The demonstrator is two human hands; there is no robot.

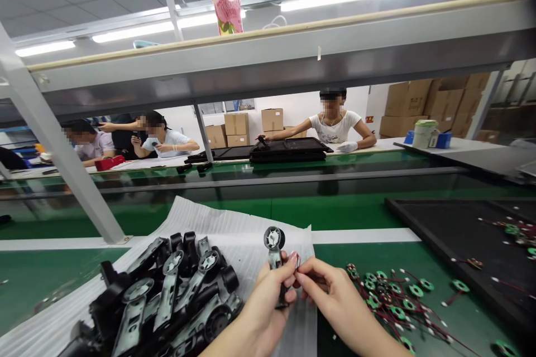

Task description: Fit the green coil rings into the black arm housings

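We are holding a black plastic bracket upright in our left hand, the fingers wrapped around its narrow shank and its round spoked hub at the top, facing us. Its long axis is standing nearly vertical, pointing to twelve o'clock with only a slight lean. Our right hand is working just beside it, with thumb and forefinger pinching what looks like a thin dark wire, though it is too fine to be sure. The hands are together, almost touching. At nine o'clock, a heap of matching brackets is lying on a white foam sheet. At three o'clock, green ring-shaped boards with red leads are scattering across a green bench mat — a black tray is sitting beyond them at two o'clock.
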